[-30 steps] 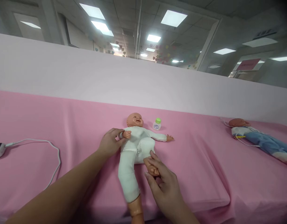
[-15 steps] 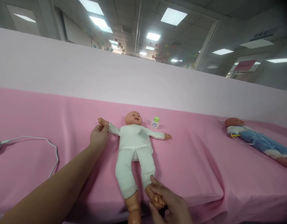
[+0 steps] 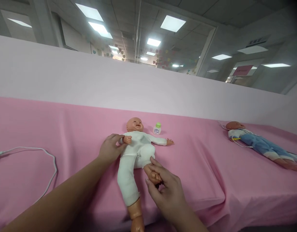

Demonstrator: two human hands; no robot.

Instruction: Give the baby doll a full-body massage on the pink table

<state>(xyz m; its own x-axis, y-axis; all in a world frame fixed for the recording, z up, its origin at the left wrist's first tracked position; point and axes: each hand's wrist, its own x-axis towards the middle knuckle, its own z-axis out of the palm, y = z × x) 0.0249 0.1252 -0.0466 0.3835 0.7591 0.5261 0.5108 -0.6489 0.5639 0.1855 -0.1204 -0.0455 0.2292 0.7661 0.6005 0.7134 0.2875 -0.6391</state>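
- One doll [image 3: 132, 145] in white clothes lies on its back at the centre of the frame, head toward the top, on the pink-covered table [image 3: 85, 125].
- Left of centre, the left hand [image 3: 110, 149] has its fingers closed round the doll's wrist, just beside the small fist [image 3: 127, 139].
- Below and right of centre, the right hand [image 3: 169, 188] holds the bare foot [image 3: 154, 177], fingers curled over the ankle, thumb low.
- Half a second ago that arm reached out to the left and that leg lay nearly straight; now the fist is over the upper chest and the knee is bent up toward the belly, much as one second ago.
- I judge this to be the folded end of a repeated out-and-in movement, pairing an arm with the opposite leg.
- Hidden: the left fingertips behind the wrist, and the underside of the held foot, so how firmly it is gripped I cannot tell.
- The other foot is cut off at the bottom edge; the white cable [image 3: 32, 148] leaves at the left edge and passes behind the left forearm.
- The label on the green-capped bottle [image 3: 157, 129], upper centre, is too small to read.
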